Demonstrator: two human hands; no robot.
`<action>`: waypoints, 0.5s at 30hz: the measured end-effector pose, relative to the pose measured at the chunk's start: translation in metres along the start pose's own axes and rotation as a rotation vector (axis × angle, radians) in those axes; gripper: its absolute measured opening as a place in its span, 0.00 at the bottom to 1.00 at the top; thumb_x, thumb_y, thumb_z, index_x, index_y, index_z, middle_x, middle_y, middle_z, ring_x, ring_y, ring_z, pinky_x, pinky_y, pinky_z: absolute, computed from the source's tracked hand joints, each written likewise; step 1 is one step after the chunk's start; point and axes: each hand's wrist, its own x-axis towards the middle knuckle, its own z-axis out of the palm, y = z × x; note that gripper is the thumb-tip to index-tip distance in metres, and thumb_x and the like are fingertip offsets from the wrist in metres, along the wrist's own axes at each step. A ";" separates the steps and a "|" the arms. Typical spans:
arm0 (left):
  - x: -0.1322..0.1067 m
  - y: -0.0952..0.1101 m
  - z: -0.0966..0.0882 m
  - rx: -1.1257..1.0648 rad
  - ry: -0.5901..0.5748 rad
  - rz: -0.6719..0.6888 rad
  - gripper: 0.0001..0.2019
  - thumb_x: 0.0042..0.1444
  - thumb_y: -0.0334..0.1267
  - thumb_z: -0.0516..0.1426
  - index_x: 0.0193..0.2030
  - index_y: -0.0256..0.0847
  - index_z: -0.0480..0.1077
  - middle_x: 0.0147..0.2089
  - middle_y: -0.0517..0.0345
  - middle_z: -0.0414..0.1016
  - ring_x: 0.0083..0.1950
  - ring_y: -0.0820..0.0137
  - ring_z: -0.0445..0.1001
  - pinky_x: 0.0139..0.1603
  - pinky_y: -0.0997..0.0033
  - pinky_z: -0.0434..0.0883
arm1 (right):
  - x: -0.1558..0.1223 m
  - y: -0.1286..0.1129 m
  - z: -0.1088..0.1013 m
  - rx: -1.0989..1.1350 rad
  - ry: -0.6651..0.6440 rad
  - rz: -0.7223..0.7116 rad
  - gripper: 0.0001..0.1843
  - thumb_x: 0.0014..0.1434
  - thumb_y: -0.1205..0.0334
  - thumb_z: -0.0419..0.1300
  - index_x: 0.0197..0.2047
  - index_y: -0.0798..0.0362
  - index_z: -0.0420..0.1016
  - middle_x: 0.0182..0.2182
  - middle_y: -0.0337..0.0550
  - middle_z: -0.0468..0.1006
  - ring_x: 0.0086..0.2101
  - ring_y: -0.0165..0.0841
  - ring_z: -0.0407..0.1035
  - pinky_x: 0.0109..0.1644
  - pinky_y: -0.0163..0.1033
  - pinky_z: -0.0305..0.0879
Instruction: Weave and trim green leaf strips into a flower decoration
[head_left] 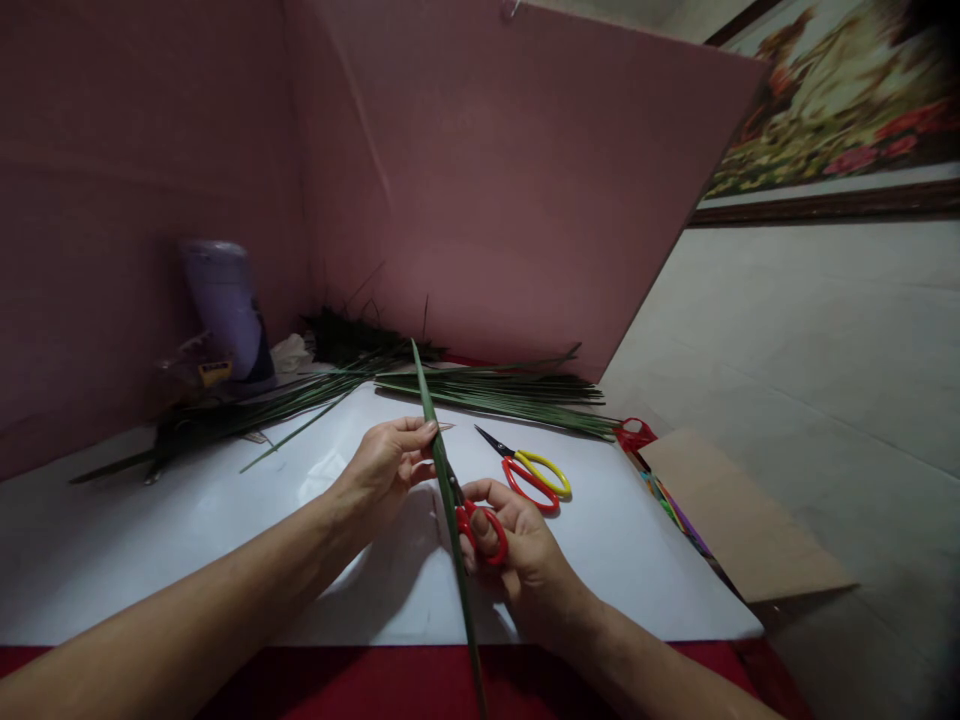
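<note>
My left hand (386, 462) pinches a long green leaf strip (450, 510) near its upper part, fingers closed on it. The strip runs from the white sheet's middle down past the front edge. My right hand (517, 545) grips red-handled scissors (480, 525), fingers through the loops, with the blades against the strip just below my left fingers. A second pair of scissors (529, 470), with a yellow and a red handle, lies flat on the white sheet (187, 520) just right of my hands.
Bundles of long green leaves (510, 392) lie along the back of the sheet before a pink board (487, 180). A purple bottle (225, 305) stands back left. Brown cardboard (739, 520) and coloured strips (675, 510) lie at right. Red cloth (375, 680) shows in front.
</note>
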 end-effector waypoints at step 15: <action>-0.003 -0.004 0.003 -0.055 0.028 -0.023 0.07 0.50 0.23 0.55 0.23 0.31 0.66 0.23 0.59 0.67 0.21 0.78 0.66 0.20 0.79 0.65 | 0.002 -0.001 0.003 0.030 0.008 -0.019 0.17 0.54 0.54 0.63 0.40 0.55 0.63 0.18 0.35 0.69 0.18 0.22 0.56 0.22 0.29 0.46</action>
